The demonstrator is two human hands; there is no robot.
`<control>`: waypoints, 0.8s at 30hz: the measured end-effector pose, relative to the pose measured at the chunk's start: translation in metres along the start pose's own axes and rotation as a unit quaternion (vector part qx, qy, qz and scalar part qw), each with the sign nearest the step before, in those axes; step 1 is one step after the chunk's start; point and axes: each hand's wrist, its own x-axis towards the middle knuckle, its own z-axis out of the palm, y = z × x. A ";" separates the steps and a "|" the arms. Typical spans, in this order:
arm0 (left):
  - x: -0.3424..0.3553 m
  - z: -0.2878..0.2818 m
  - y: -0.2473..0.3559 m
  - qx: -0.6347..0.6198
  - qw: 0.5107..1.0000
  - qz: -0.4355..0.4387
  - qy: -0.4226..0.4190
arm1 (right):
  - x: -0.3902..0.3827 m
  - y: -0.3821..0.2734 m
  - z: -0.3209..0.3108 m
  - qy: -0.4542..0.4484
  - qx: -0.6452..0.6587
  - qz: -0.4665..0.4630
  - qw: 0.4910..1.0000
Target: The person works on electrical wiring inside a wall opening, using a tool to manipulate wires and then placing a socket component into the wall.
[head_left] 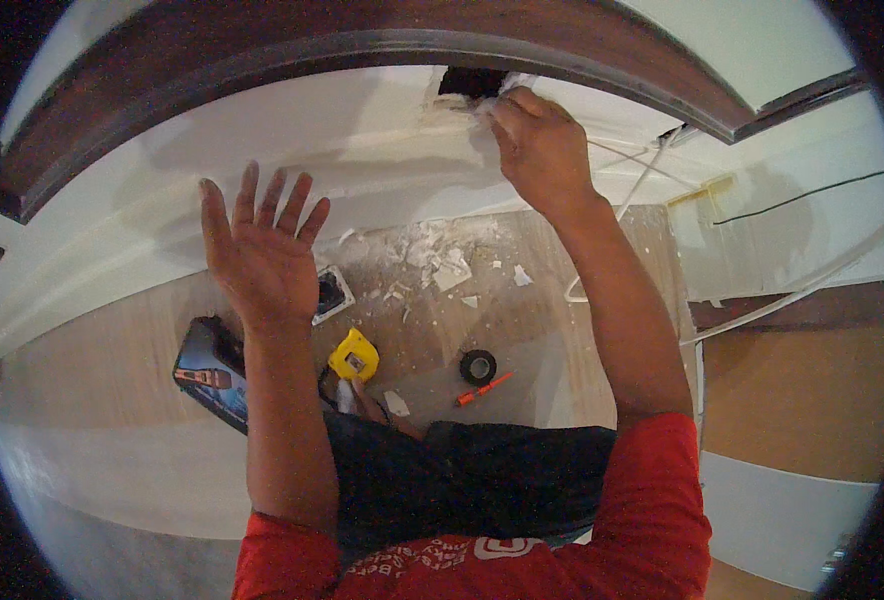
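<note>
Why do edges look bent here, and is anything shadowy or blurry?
In the head view, the fisheye lens bows the dark wooden trim and leaves black corners; in that view too, soft shadows darken the white wall; head view again: whitish haze at the right hand obscures what it may hold.

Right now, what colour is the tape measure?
Mostly yellow: the tape measure shows in the head view.

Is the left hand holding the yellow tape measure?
No, the left hand is open and empty, and the yellow tape measure lies apart from it.
</note>
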 end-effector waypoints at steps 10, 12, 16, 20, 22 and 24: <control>0.000 0.000 -0.007 -0.004 1.000 -0.002 0.009 | 0.002 0.004 0.011 0.039 0.003 -0.052 0.998; -0.002 0.002 -0.012 0.009 1.000 -0.007 0.012 | 0.007 0.000 0.013 0.001 -0.063 -0.044 0.997; -0.016 0.012 -0.045 0.057 0.998 -0.017 0.000 | 0.003 0.006 0.010 -0.017 -0.073 -0.070 0.995; -0.023 0.018 -0.055 0.066 0.997 -0.034 -0.021 | 0.010 -0.010 -0.007 -0.049 -0.097 -0.049 0.993; -0.030 0.019 -0.062 0.067 0.997 -0.024 -0.034 | 0.012 -0.011 -0.005 -0.045 -0.093 -0.071 0.992; -0.027 0.016 -0.066 0.072 0.996 -0.047 -0.023 | 0.015 -0.007 -0.004 -0.067 -0.075 -0.077 0.992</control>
